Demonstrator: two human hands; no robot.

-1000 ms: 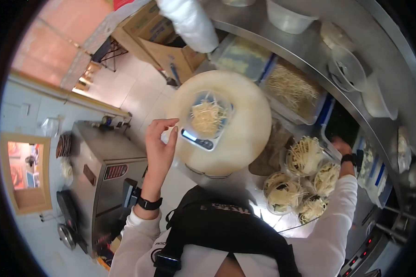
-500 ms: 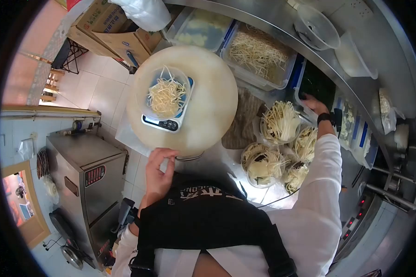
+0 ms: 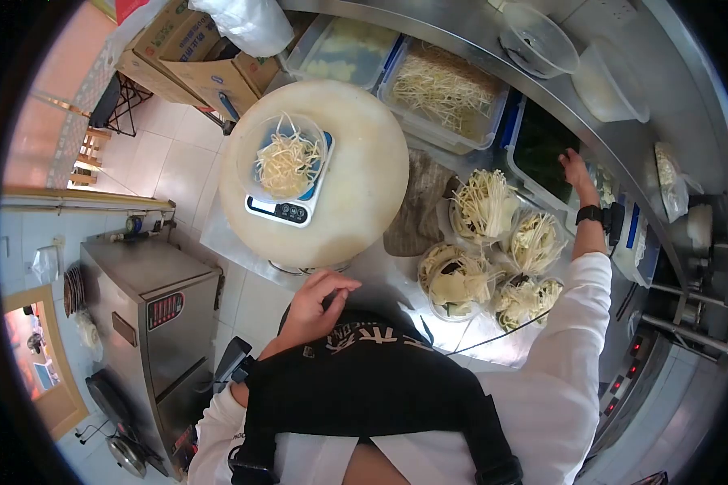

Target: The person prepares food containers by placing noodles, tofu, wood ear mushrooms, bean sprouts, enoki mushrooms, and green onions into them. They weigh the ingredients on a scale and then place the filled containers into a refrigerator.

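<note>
Landmark: round board (image 3: pixel 356 186) on the tabletop (image 3: pixel 396 279).

Left of board: steel cabinet (image 3: pixel 150 303) on the floor, well below tabletop level; cardboard boxes (image 3: pixel 190 48) at upper left.

On board, left half: scale (image 3: pixel 287 206) with a clear tub (image 3: pixel 287 158) on it, tub holding pale shredded strands; display faces the near edge.

Near edge of board: left hand (image 3: pixel 319 303) over the tabletop rim, against the black apron; fingers loosely curled, half open, nothing in it; apart from board and scale.

Right of board: folded cloth (image 3: pixel 416 206) just beside it; then four filled tubs (image 3: pixel 493 259) clustered and touching, each with strands, some with dark bits.

Beyond board, far side: tray of pale pieces (image 3: pixel 344 52), tray of strands (image 3: pixel 445 89), then a dark greens tray (image 3: pixel 542 153) further right.

Right hand (image 3: pixel 576 168) at the greens tray, arm stretched; fingers reach down over the greens; grip hidden by the hand, cannot tell whether it has closed on any.

Judgement: portioning step in hand; strands weighed on the scale, greens being fetched; next move likely calls for a small pinch carried back left to the tub on the scale, without knocking the four filled tubs in between.
</note>
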